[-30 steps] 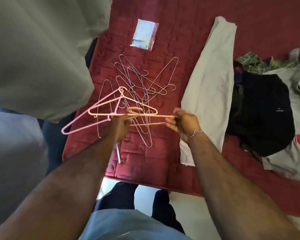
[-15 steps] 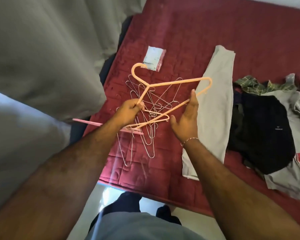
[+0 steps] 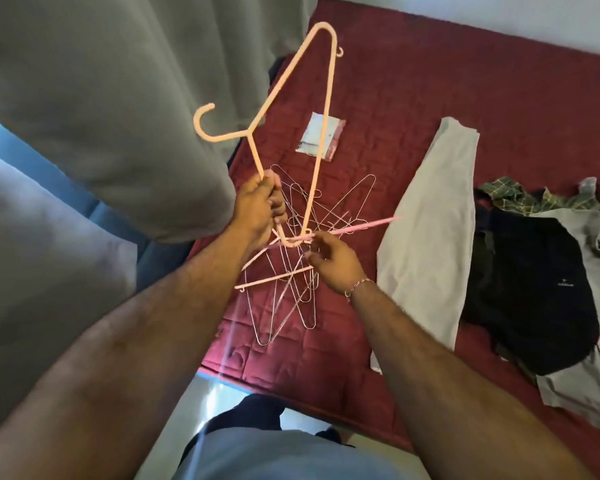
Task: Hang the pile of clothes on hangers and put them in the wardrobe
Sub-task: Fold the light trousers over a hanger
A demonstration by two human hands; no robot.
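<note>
Grey curtains (image 3: 101, 109) hang down the left side, beside a bed covered with a quilted maroon bedspread (image 3: 413, 109) that fills the middle and right. Left of centre, the left hand (image 3: 258, 207) is raised above the bed, fingers curled tightly round one arm of a peach plastic hanger (image 3: 321, 133), which stands tilted with its hook pointing left toward the curtains. Below that hand, a pink plastic hanger (image 3: 364, 226) hangs tangled at the peach hanger's lower corner. Beneath both, a loose heap of thin wire hangers (image 3: 291, 306) lies on the bedspread. A small flat plastic packet (image 3: 321, 138) lies farther up the bed. Just right of the tangle, the right hand (image 3: 335, 259), a bracelet (image 3: 357, 285) at its wrist, has loosely bent fingers touching the pink hanger where it meets the peach one; whether they pinch it cannot be told. Farther right, a light grey garment (image 3: 430, 244) lies flat, then a pile of clothes (image 3: 541, 278), dark, plaid and grey, at the right edge.
</note>
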